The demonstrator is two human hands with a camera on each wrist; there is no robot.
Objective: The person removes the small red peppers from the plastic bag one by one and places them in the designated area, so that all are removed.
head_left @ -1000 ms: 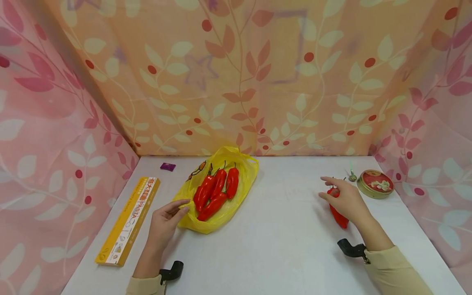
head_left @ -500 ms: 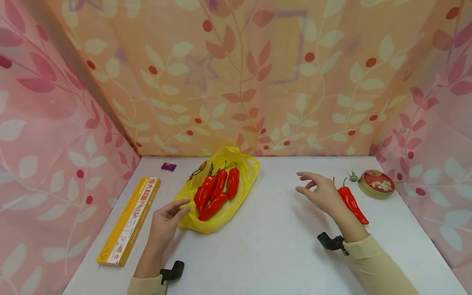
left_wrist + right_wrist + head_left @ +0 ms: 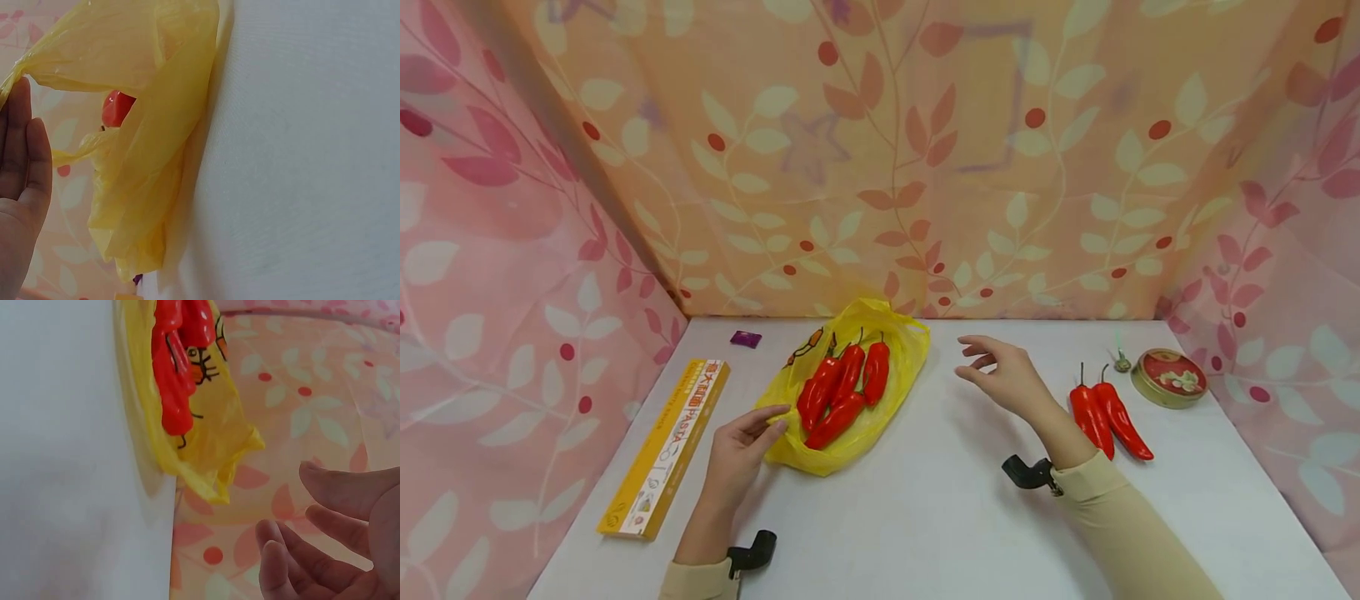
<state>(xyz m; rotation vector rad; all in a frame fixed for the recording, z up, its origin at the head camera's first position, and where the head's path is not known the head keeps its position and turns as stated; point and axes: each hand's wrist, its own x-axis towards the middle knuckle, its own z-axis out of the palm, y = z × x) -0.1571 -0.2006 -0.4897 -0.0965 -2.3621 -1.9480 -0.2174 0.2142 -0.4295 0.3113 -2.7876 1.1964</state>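
Observation:
A yellow plastic bag (image 3: 891, 425) lies with its mouth spread on the table, several red chili peppers (image 3: 831, 421) inside. My left hand (image 3: 733, 462) pinches the bag's near left edge; in the left wrist view the film gathers at the fingertips (image 3: 22, 90). My right hand (image 3: 1003, 379) hovers between the bag and the right side, fingers loosely bent and holding nothing. Two more red chili peppers (image 3: 1108, 417) lie side by side beyond the right forearm. In the right wrist view, the peppers (image 3: 172, 375) show in the bag, left of the hand.
A yellow pasta box (image 3: 662, 450) lies along the left side, a small purple packet (image 3: 746, 339) behind it. At the back right stand a round red-and-gold tin (image 3: 1170, 377) and a small green object (image 3: 1122, 363). Patterned cloth (image 3: 880, 167) walls the table's back and sides.
My right hand has let go of a red chili pepper beside another on the right, then moved left, empty, toward the bag. The left hand has stayed at the bag's edge.

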